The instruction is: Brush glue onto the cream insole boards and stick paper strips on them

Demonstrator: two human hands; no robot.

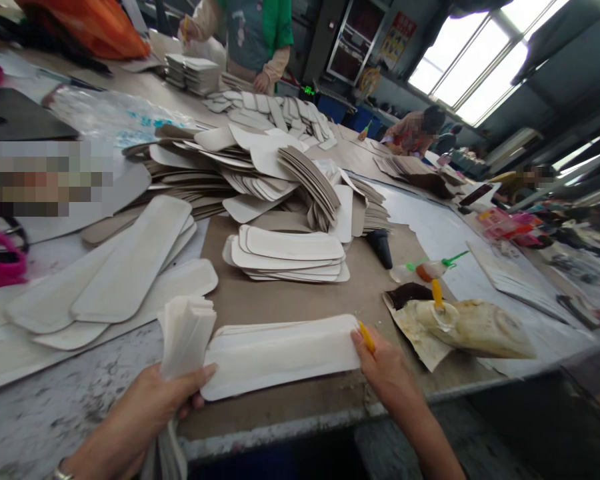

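Note:
My left hand (155, 403) is closed around a bundle of thin white strips (186, 333), whose lower ends hang past the table edge. Its thumb rests on the left end of a long white rounded panel (285, 360), the top one of a small stack. At the panel's right end, my right hand (390, 367) is closed on a yellow-handled tool (366, 337); the tool's working end is hidden. Fingers of this hand touch the panel's corner. Behind lies a neat pile of similar white panels (293, 247).
A stained plastic bottle (490, 327) lies at right with a yellow handle (437, 293) in it, near small green-tipped bottles (433, 269) and a black cone (379, 248). Large panel heaps (260, 157) stand behind; more panels (135, 260) lie left. A co-worker (253, 40) stands across the table.

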